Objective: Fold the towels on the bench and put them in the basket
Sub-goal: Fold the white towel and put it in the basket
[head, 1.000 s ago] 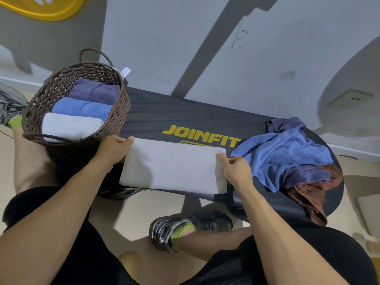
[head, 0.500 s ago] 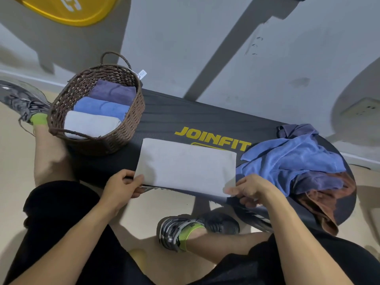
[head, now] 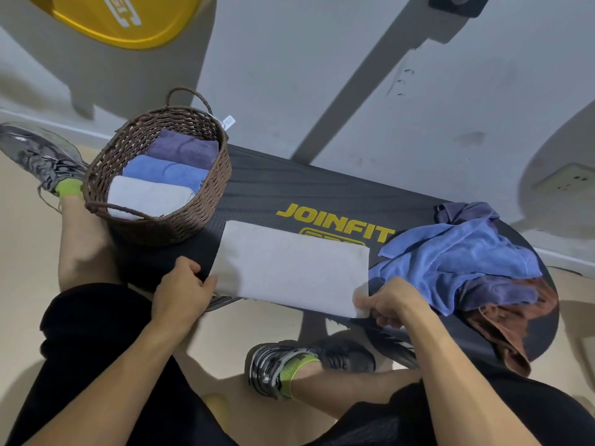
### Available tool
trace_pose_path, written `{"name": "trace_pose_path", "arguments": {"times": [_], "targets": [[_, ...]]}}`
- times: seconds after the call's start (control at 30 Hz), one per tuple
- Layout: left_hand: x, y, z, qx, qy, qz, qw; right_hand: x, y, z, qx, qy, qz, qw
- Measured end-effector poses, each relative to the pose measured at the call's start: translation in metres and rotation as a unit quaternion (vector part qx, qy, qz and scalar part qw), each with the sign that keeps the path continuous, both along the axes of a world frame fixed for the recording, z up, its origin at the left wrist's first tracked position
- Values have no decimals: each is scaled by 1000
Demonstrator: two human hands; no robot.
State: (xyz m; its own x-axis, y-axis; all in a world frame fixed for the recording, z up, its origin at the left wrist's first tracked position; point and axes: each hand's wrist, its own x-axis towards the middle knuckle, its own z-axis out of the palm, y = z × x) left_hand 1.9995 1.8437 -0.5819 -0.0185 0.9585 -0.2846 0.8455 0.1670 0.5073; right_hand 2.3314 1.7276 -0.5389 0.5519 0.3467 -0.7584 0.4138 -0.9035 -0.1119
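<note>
Basket point(head: 206, 217), left end of table point(head: 289, 188): three rolled towels inside. Left hand point(head: 180, 291): grip pinches white towel point(head: 289, 268) at its near-left corner. Towel: folded flat, mid-table. Right hand point(head: 391, 302): grip pinches near-right corner. Loose pile point(head: 457, 259): right end.

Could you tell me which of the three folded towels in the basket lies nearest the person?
The white towel, at the near end of the basket; the blue towel and purple towel lie farther back.

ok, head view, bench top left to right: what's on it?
wicker basket holding three folded towels → white folded towel, left hand and right hand at its near corners → pile of unfolded towels
</note>
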Motion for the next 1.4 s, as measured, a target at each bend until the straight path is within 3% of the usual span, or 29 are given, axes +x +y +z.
{"name": "trace_pose_path", "arguments": {"times": [0.07,0.2,0.27,0.4,0.47,0.57,0.73,0.93,1.17,1.4], "targets": [[16,-7,13,117,60,-77,988,1,1,-1,26,-64,37,997],[73,-18,27,235,-60,-258,935,-4,3,-5,167,-129,64,975],[99,-22,23,246,-83,-325,909,-11,5,-6,218,-147,72,962],[138,-27,2,206,92,-383,896,-17,9,-7,264,-184,109,941],[143,-27,-13,164,159,-400,887,-21,14,-9,297,-151,122,935],[140,-30,-33,159,183,-407,881,-26,16,-21,300,-112,142,937],[140,-30,-36,171,169,-399,885,-12,24,-31,206,-118,17,971],[140,-29,-36,171,168,-408,881,-3,34,-34,120,-112,29,986],[140,-27,-40,177,168,-412,878,-13,31,-30,180,-93,49,978],[139,-27,-43,191,157,-408,879,-12,31,-23,238,68,-71,966]]}}
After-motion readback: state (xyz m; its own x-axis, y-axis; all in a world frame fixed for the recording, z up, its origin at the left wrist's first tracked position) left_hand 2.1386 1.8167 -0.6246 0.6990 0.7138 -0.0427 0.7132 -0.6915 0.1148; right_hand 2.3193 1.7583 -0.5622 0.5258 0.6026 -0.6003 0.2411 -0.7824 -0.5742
